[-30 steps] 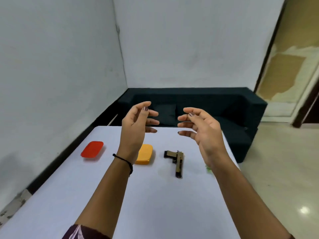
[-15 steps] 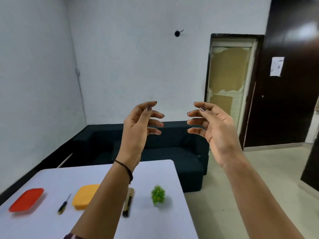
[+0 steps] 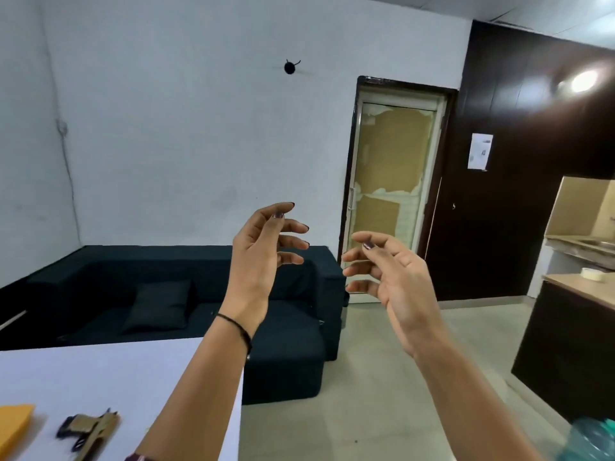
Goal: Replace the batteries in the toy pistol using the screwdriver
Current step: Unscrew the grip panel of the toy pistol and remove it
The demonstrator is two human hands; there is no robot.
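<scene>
Beside the pistol: a flat orange-yellow plastic tray (image 3: 15, 427) lies just left of the tan and black plastic toy pistol (image 3: 90, 430), apart from it and cut off by the frame's left edge.
In the way: the left forearm crosses the table's right edge to the right of the pistol without covering it. The pistol is in plain sight, though blurred.
Toy pistol: flat on the table in the lower left corner of the view, well below both hands and touched by neither.
Left hand (image 3: 263, 257): raised in the air, fingers spread and loosely curved, holding nothing; a thin black thread band (image 3: 237, 325) circles the wrist.
Right hand (image 3: 399, 281): raised near the left, palm turned toward it, fingers loosely spread and empty, with a clear gap between the two sets of fingertips.
Lower right corner: a teal-green shape (image 3: 592, 440), too smeared to identify.
Surface: a plain white rectangular table (image 3: 100, 377).
Room: a dark navy fabric sofa (image 3: 286, 361) with a matching cushion (image 3: 156, 307) stands behind the table against a white wall. A small round black fixture (image 3: 289, 67) sits high on that wall. To the right is a door covered in brown paper (image 3: 389, 194), then dark wood panelling with a white paper sheet (image 3: 480, 151). At far right is a wooden counter (image 3: 579, 289) carrying a roll of pale tape (image 3: 592, 273). The floor is pale.
</scene>
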